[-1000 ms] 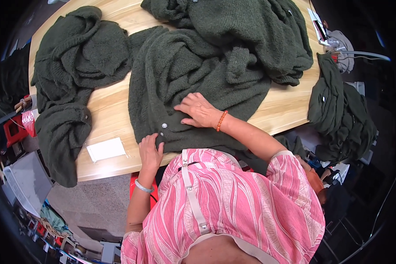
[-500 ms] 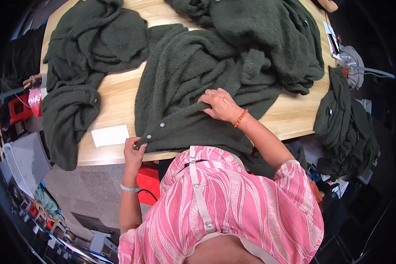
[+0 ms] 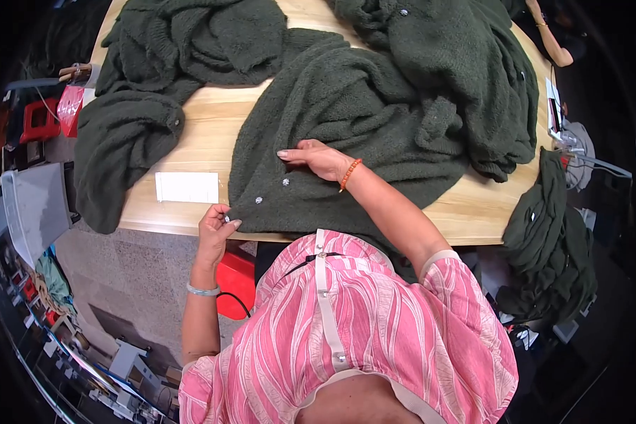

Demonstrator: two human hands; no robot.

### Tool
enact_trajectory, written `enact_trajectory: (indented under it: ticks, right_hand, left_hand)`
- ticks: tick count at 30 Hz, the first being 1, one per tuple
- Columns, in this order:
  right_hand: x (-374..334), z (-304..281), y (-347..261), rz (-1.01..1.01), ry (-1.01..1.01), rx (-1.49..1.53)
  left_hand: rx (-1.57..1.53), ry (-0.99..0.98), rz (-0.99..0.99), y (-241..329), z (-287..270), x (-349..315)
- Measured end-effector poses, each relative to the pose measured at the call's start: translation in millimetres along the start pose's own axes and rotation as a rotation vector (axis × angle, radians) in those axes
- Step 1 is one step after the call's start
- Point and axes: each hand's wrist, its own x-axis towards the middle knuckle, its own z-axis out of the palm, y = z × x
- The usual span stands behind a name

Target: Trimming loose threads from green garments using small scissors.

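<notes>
A fuzzy dark green knit garment [image 3: 346, 120] lies spread and creased on the wooden table. Pale shiny buttons [image 3: 258, 200] run in a row along its near left edge. My left hand [image 3: 213, 232] pinches the garment's near left corner between thumb and fingers, with a button showing between them. Farther up, my right hand [image 3: 325, 161] rests on the cloth just beyond the row of buttons. Its fingers are stretched out to the left. What lies under the right palm is hidden.
A white slip of paper [image 3: 187, 187] lies left of the garment on the wooden table [image 3: 212, 131]. More dark green knits [image 3: 131, 131] are heaped at left, far right and over the right edge. A red stool [image 3: 234, 283] stands below. Another person's arm [image 3: 552, 42] shows at far right.
My right hand has let go of the garment's edge and moved left, onto the cloth beyond the buttons. The fold there now lies flatter. My left hand stays at the corner.
</notes>
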Motion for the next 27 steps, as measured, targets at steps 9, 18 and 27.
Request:
enact_trajectory:
  ticks: [9,18,27]
  right_hand:
    - [-24,-4,-26,-0.177,0.278,0.204]
    - [-44,-36,-27,-0.240,0.466,-0.066]
    - [-118,8,-63,-0.816,0.203,-1.381]
  left_hand:
    - [0.430,0.054,0.188,3,9,-1]
    - [0.385,-0.127,-0.016,-47,17,17]
    - [0.362,-0.054,0.178,49,107,12]
